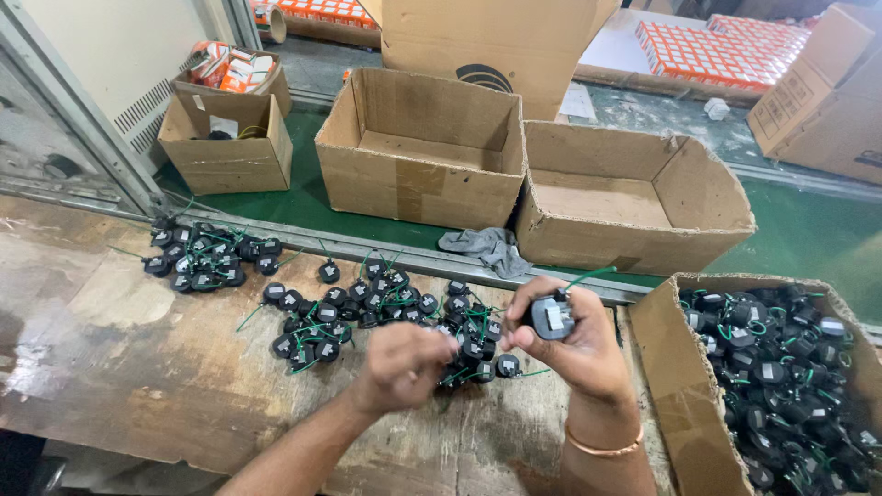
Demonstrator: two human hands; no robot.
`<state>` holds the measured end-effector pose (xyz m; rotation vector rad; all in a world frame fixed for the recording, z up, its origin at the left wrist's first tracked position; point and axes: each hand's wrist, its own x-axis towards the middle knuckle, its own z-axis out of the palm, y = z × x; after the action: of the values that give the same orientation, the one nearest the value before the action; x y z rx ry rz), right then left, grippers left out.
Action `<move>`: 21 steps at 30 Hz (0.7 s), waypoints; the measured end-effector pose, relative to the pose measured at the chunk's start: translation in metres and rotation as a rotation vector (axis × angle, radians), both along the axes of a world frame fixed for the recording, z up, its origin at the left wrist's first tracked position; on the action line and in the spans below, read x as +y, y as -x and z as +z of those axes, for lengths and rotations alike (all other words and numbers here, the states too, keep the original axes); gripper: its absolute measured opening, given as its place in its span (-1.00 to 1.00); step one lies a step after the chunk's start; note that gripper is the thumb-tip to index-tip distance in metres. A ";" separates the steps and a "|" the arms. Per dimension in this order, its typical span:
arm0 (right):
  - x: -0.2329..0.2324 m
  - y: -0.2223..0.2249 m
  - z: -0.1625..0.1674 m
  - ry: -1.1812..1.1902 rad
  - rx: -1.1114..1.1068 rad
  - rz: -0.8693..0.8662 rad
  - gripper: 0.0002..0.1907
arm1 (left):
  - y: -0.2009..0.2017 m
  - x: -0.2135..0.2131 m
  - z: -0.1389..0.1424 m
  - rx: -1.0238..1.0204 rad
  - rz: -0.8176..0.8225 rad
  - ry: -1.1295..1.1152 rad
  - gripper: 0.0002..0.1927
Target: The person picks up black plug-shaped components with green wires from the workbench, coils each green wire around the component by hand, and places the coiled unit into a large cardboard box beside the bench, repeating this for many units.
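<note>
My right hand holds up a small round black part with a white label and a green wire trailing from it. My left hand is blurred, curled just left of it above the wooden bench, and whether it grips anything cannot be told. Under both hands lies a heap of the same black parts with green wires. A second, smaller heap lies further left on the bench.
A cardboard box at my right is full of the same black parts. Behind the bench edge stand two open empty cardboard boxes, a smaller box at left, and a grey rag. Orange packages fill trays at the back.
</note>
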<state>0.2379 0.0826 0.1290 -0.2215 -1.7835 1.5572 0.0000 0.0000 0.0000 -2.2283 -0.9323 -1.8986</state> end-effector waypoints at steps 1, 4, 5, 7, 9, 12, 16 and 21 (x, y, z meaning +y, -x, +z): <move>-0.001 -0.004 0.009 -0.124 -0.129 -0.026 -0.76 | 0.004 0.003 0.011 -0.092 0.020 0.090 -0.75; -0.002 0.005 0.025 -0.468 -0.486 -0.049 -0.69 | 0.006 0.009 0.036 -0.276 -0.010 0.243 -0.70; -0.004 0.016 0.023 -0.559 -0.578 -0.024 -0.65 | 0.001 0.011 0.041 -0.271 -0.085 0.221 -0.66; -0.008 0.033 0.017 -0.710 -0.798 0.003 -0.56 | -0.008 0.015 0.045 -0.250 -0.177 0.139 -0.69; -0.004 0.050 0.011 -0.840 -1.046 -0.005 -0.46 | -0.011 0.023 0.046 -0.206 -0.213 0.012 -0.80; 0.008 0.052 0.004 -0.788 -0.988 -0.080 -0.47 | -0.006 0.023 0.032 -0.275 -0.273 0.050 -0.85; 0.021 0.054 -0.004 -0.811 -0.942 -0.173 -0.49 | 0.007 0.033 0.011 -0.375 -0.307 0.180 -0.89; 0.023 0.058 -0.007 -0.855 -0.924 -0.337 -0.59 | 0.009 0.055 -0.008 -0.412 -0.342 0.238 -0.82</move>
<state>0.1795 0.1059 0.1218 -0.8468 -2.7423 0.3220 -0.0095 0.0548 -0.0080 -2.2886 -0.9080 -2.5998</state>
